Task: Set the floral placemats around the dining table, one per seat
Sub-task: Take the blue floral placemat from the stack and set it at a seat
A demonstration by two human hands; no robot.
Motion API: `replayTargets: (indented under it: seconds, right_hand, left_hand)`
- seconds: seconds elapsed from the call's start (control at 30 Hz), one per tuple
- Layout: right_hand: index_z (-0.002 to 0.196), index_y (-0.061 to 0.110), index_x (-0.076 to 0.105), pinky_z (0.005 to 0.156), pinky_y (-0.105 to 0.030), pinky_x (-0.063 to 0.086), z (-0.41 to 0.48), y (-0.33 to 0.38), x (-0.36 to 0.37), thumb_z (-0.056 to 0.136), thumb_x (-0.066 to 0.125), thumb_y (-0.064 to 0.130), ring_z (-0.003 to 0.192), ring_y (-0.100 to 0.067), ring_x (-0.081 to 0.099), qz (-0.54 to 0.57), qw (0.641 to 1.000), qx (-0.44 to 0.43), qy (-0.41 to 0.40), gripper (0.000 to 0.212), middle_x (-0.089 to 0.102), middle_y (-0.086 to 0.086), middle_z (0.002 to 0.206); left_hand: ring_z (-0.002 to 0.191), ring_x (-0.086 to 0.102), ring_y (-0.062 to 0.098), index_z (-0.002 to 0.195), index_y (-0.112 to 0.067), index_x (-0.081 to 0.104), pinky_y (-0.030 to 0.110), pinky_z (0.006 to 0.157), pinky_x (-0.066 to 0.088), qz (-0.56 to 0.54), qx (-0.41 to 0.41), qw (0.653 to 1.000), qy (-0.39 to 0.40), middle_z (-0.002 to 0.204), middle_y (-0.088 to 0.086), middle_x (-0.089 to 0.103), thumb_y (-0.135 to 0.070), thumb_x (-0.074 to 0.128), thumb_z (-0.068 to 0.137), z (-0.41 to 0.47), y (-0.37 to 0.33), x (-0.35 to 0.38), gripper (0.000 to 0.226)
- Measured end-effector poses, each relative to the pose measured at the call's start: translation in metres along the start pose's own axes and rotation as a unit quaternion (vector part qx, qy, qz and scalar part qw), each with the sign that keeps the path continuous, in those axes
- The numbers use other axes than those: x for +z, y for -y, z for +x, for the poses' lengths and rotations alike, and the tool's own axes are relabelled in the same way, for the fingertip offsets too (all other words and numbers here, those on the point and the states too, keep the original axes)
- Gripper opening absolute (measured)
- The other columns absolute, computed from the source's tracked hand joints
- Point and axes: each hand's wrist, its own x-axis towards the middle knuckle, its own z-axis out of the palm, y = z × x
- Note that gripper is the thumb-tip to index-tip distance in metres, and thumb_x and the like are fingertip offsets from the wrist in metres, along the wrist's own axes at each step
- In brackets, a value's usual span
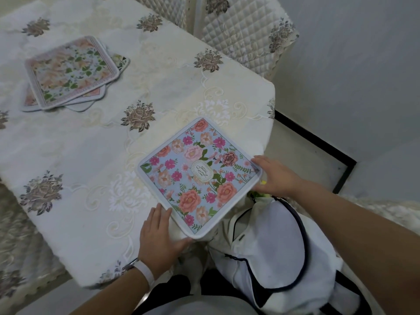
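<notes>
A light-blue floral placemat [200, 176] with a white border lies on the table's near edge, turned like a diamond. My left hand [159, 237] rests at its lower-left edge, thumb under the bottom corner. My right hand [276, 176] holds its right corner, fingers spread over the border. A stack of several more floral placemats [70, 72] lies fanned out at the far left of the table.
The table wears a cream embroidered tablecloth [95, 155]. A quilted chair cover [245, 30] stands at the far right corner. A white chair cushion with dark piping [272, 242] sits just below the placemat. Grey wall and floor lie to the right.
</notes>
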Motion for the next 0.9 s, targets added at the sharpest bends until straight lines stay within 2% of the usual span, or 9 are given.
replayTargets:
  seconds: [0.1, 0.37, 0.47, 0.7, 0.9]
  right_hand:
    - [0.148, 0.019, 0.034, 0.115, -0.039, 0.024, 0.002, -0.002, -0.002, 0.073, 0.071, 0.063, 0.140, -0.022, 0.031, 0.004, 1.000, -0.001, -0.015, 0.095, 0.034, -0.002, 0.155]
    - [0.146, 0.019, 0.038, 0.116, -0.043, 0.027, 0.008, -0.007, -0.005, 0.074, 0.071, 0.062, 0.141, -0.022, 0.032, 0.003, 1.000, -0.002, -0.009, 0.090, 0.033, -0.003, 0.156]
    - [0.145, 0.018, 0.040, 0.114, -0.041, 0.028, 0.011, -0.008, -0.007, 0.076, 0.070, 0.059, 0.139, -0.022, 0.035, -0.008, 1.000, -0.005, -0.015, 0.086, 0.035, -0.003, 0.155]
    - [0.142, 0.018, 0.044, 0.114, -0.041, 0.032, 0.013, -0.009, -0.003, 0.080, 0.070, 0.049, 0.139, -0.024, 0.036, 0.000, 1.000, 0.010, -0.027, 0.074, 0.034, -0.005, 0.155]
    - [0.144, 0.018, 0.042, 0.114, -0.039, 0.028, 0.011, -0.004, 0.000, 0.084, 0.069, 0.039, 0.141, -0.024, 0.032, 0.015, 0.999, 0.029, -0.035, 0.069, 0.030, -0.005, 0.157]
  left_hand:
    - [0.135, 0.037, 0.039, 0.136, -0.009, 0.047, 0.058, 0.106, 0.035, 0.009, 0.000, 1.000, 0.002, 0.147, 0.019, 0.041, -0.092, 0.035, 0.062, 0.002, -0.002, 0.002, 0.112]
    - [0.135, 0.037, 0.038, 0.137, -0.008, 0.045, 0.058, 0.106, 0.035, 0.007, -0.018, 1.000, -0.006, 0.147, 0.017, 0.042, -0.091, 0.038, 0.061, 0.002, -0.011, 0.006, 0.114]
    - [0.136, 0.035, 0.038, 0.138, -0.008, 0.045, 0.059, 0.107, 0.034, 0.007, -0.018, 1.000, -0.018, 0.148, 0.017, 0.041, -0.086, 0.047, 0.060, 0.003, -0.011, 0.008, 0.110]
    - [0.138, 0.032, 0.036, 0.138, -0.011, 0.045, 0.058, 0.109, 0.030, -0.001, -0.020, 0.999, -0.038, 0.150, 0.015, 0.038, -0.083, 0.048, 0.060, 0.008, -0.016, 0.010, 0.106]
    - [0.136, 0.034, 0.037, 0.135, -0.013, 0.047, 0.059, 0.107, 0.032, 0.004, -0.016, 0.999, -0.044, 0.147, 0.017, 0.041, -0.081, 0.048, 0.059, 0.009, -0.019, 0.010, 0.103]
